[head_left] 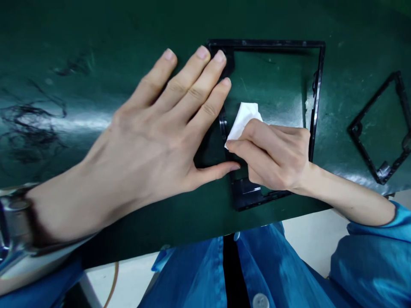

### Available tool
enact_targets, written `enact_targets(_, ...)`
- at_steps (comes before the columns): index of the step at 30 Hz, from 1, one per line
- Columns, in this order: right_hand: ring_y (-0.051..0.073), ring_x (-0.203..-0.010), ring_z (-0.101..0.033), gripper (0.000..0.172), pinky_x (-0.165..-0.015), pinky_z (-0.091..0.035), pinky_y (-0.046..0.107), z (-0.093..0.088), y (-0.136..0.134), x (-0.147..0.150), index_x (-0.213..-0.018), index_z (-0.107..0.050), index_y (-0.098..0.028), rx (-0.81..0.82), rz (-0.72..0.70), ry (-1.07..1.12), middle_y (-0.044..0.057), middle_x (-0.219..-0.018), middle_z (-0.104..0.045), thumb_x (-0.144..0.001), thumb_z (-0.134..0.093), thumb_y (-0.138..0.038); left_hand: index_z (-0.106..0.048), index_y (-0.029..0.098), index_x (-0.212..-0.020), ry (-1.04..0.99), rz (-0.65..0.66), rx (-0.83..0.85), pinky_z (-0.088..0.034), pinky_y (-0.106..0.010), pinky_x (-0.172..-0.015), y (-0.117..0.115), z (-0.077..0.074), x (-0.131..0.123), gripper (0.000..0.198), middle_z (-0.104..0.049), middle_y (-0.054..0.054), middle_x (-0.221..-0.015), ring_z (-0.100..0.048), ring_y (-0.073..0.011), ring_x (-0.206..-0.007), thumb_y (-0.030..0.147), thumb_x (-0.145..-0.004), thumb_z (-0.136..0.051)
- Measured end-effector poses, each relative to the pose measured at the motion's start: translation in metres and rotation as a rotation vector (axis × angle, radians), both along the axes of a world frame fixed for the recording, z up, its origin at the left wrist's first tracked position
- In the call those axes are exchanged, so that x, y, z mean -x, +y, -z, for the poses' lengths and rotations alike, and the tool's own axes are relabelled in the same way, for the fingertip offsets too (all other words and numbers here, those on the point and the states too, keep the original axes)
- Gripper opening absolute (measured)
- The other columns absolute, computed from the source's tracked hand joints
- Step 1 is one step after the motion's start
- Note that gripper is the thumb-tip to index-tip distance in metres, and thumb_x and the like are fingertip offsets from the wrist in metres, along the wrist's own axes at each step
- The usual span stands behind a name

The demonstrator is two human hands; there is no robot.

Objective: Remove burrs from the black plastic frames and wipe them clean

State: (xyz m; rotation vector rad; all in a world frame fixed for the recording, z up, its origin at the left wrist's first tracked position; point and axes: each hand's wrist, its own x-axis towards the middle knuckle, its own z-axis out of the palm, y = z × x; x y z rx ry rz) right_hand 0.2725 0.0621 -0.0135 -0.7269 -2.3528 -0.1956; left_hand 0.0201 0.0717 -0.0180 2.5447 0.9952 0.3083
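A black rectangular plastic frame [266,43] lies on the green tabletop in front of me. My left hand [170,115] is spread flat, its fingertips and thumb resting along the left side of the frame and hiding part of it. Pinched in my right hand [276,154] is a folded white wipe [245,117], paper or cloth, I cannot tell which. The wipe is at the inner edge of the frame's left side, close to my left thumb. My right hand covers part of the frame's lower right.
A second, smaller black frame [366,152] lies tilted at the right. On the left is a tangle of thin black strands [32,124]. The green table [144,231] has its front edge just before my blue jacket [199,273].
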Motion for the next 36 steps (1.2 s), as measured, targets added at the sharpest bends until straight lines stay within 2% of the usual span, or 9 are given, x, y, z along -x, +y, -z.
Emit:
enact_targets(3, 0.008, -0.066, -0.051, 0.033, -0.055, -0.031, 0.029, -0.0004, -0.0011, -0.0004, -0.087, -0.069, -0.017, -0.001, -0.003, -0.004, -0.004, -0.078, -0.064, -0.109, -0.050, 0.001, 0.002, 0.014, -0.187, 0.000, 0.005, -0.018, -0.005, -0.073, -0.151, -0.0005, 0.0007, -0.0002, 0.094, -0.002, -0.016, -0.199, -0.006, -0.0448, -0.185, 0.071, -0.118, -0.028)
enact_targets(6, 0.008, -0.066, -0.052, 0.039, -0.056, -0.032, 0.029, 0.0005, -0.0024, -0.0018, -0.086, -0.067, -0.017, 0.018, -0.019, -0.020, -0.003, -0.079, -0.065, -0.112, -0.044, 0.000, 0.003, 0.018, -0.187, -0.012, 0.000, -0.017, -0.007, -0.076, -0.151, -0.0007, 0.0026, -0.0002, 0.093, -0.002, -0.014, -0.199, -0.007, -0.0452, -0.185, 0.071, -0.118, -0.029)
enact_targets(12, 0.005, -0.066, -0.051, 0.026, -0.054, -0.025, 0.027, 0.0060, 0.0031, -0.0011, -0.089, -0.068, -0.016, 0.019, -0.011, 0.124, -0.004, -0.086, -0.066, -0.107, -0.060, 0.001, -0.003, 0.014, -0.187, -0.015, -0.014, -0.031, -0.008, -0.073, -0.151, -0.0010, 0.0021, -0.0013, 0.100, -0.007, -0.018, -0.199, -0.010, -0.0477, -0.184, 0.076, -0.116, -0.036)
enact_targets(19, 0.007, -0.065, -0.053, 0.033, -0.055, -0.026, 0.031, 0.0016, 0.0003, -0.0006, -0.087, -0.068, -0.016, 0.064, 0.044, 0.006, -0.003, -0.085, -0.067, -0.108, -0.052, 0.004, -0.002, 0.015, -0.187, -0.025, -0.005, -0.042, -0.010, -0.076, -0.150, -0.0009, -0.0008, -0.0017, 0.105, -0.008, -0.019, -0.198, -0.012, -0.0484, -0.183, 0.079, -0.114, -0.042)
enact_targets(24, 0.006, -0.065, -0.051, 0.030, -0.054, -0.026, 0.028, 0.0034, 0.0013, -0.0014, -0.087, -0.066, -0.017, 0.017, 0.019, 0.047, -0.004, -0.081, -0.066, -0.107, -0.054, 0.002, 0.001, 0.020, -0.188, -0.027, -0.012, -0.013, -0.009, -0.075, -0.151, -0.0011, -0.0004, -0.0016, 0.099, -0.006, -0.014, -0.199, -0.011, -0.0480, -0.183, 0.078, -0.116, -0.035)
enact_targets(29, 0.008, -0.065, -0.052, 0.034, -0.053, -0.026, 0.030, 0.0004, 0.0005, -0.0002, -0.088, -0.068, -0.017, 0.054, 0.017, -0.003, -0.003, -0.079, -0.063, -0.106, -0.049, 0.004, -0.004, 0.011, -0.186, -0.011, -0.002, -0.032, -0.008, -0.071, -0.150, -0.0015, -0.0020, -0.0013, 0.093, -0.006, -0.018, -0.199, -0.010, -0.0467, -0.183, 0.069, -0.118, -0.028)
enact_targets(31, 0.008, -0.065, -0.053, 0.034, -0.054, -0.026, 0.031, -0.0001, -0.0002, -0.0001, -0.090, -0.069, -0.017, 0.061, 0.003, -0.003, -0.003, -0.079, -0.063, -0.106, -0.048, 0.005, -0.002, 0.014, -0.187, -0.017, -0.005, -0.021, -0.009, -0.074, -0.150, -0.0016, -0.0026, -0.0011, 0.090, -0.005, -0.016, -0.199, -0.009, -0.0465, -0.183, 0.068, -0.119, -0.026)
enact_targets(34, 0.008, -0.065, -0.052, 0.033, -0.055, -0.027, 0.030, 0.0004, -0.0006, 0.0001, -0.091, -0.070, -0.016, 0.057, -0.010, 0.005, -0.003, -0.082, -0.066, -0.107, -0.049, 0.005, 0.005, 0.027, -0.188, -0.039, -0.020, 0.009, -0.010, -0.079, -0.149, -0.0010, -0.0026, -0.0009, 0.088, -0.003, -0.008, -0.200, -0.011, -0.0479, -0.183, 0.070, -0.119, -0.029)
enact_targets(36, 0.008, -0.065, -0.052, 0.033, -0.055, -0.026, 0.031, 0.0004, -0.0010, 0.0005, -0.092, -0.070, -0.016, 0.064, 0.006, -0.001, -0.003, -0.083, -0.066, -0.107, -0.050, 0.005, 0.007, 0.029, -0.188, -0.038, -0.017, 0.014, -0.009, -0.079, -0.150, -0.0005, -0.0020, -0.0007, 0.090, -0.002, -0.007, -0.200, -0.010, -0.0481, -0.183, 0.072, -0.118, -0.030)
